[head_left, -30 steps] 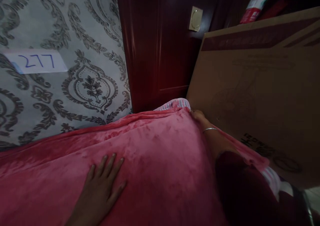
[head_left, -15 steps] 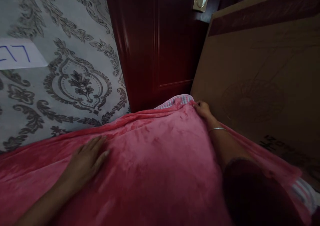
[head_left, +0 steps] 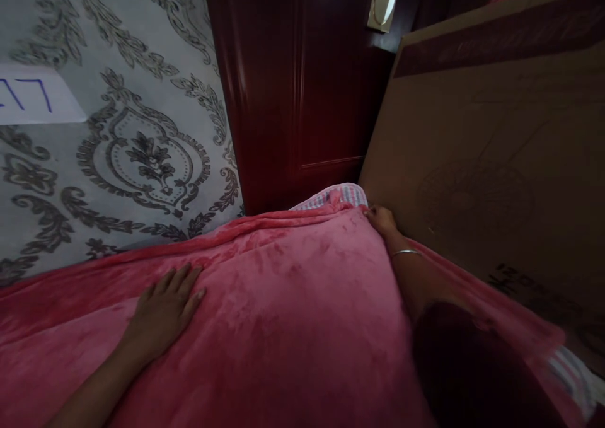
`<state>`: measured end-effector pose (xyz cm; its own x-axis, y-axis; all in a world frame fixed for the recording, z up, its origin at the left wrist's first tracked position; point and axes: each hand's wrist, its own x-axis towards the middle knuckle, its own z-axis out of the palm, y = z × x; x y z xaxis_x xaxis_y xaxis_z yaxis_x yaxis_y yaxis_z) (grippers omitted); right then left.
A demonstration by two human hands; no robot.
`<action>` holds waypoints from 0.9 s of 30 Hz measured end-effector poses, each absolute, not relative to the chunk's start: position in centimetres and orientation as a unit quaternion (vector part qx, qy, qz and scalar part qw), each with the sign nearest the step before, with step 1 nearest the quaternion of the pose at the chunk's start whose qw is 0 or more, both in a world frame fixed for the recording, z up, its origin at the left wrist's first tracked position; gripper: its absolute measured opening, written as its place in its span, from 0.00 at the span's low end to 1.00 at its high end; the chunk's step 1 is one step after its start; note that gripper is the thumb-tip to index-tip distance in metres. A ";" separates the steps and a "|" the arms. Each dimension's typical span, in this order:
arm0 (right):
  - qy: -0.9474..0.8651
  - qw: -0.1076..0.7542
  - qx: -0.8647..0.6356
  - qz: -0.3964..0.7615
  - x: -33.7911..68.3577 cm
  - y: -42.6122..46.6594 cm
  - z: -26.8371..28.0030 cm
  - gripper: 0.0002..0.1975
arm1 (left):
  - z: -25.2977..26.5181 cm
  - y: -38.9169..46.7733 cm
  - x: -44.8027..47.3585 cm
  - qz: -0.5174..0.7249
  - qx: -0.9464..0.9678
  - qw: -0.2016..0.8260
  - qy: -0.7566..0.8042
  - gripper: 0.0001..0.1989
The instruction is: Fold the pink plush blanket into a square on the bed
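A plush pink-red blanket [head_left: 293, 314] covers the bed surface in front of me. My left hand [head_left: 163, 308] lies flat on it at the left, palm down with the fingers stretched out. At the blanket's far right corner, my right hand [head_left: 382, 220] has its fingers closed on the edge, with a metal bangle [head_left: 407, 251] on the wrist. Just beyond that corner a striped mattress [head_left: 353, 195] shows from underneath. More striped fabric [head_left: 570, 368] is visible at the lower right, below the blanket's side.
A large cardboard box [head_left: 472, 125] leans close along the right side. Dark red wooden door [head_left: 269, 87] panels stand behind the far end, with a gold-coloured fitting [head_left: 384, 2]. Patterned wallpaper [head_left: 151, 157] with a paper label [head_left: 42, 94] is at the left.
The view has tilted slightly upward. Both hands stay at about the same places on the blanket, the right one still at the corner.
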<state>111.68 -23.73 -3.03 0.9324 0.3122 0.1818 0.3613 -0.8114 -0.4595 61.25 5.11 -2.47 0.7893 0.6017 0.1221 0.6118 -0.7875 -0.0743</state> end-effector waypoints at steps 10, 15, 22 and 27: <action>-0.151 0.141 -0.978 0.025 107.6 -30.0 0.7 0.28 | -1.6 4.0 61.7 -0.080 -0.946 0.038 -0.312 0.32; -0.136 0.110 -0.985 -0.010 105.8 -30.8 -0.9 0.21 | -1.5 4.1 61.8 -0.045 -0.948 0.057 -0.311 0.33; -0.139 0.099 -0.985 -0.010 105.2 -31.4 -1.0 0.23 | -1.6 4.1 61.9 -0.065 -0.947 0.055 -0.311 0.36; -0.155 0.117 -0.981 -0.004 104.2 -35.6 0.4 0.27 | -1.4 3.9 61.9 -0.067 -0.951 0.046 -0.299 0.36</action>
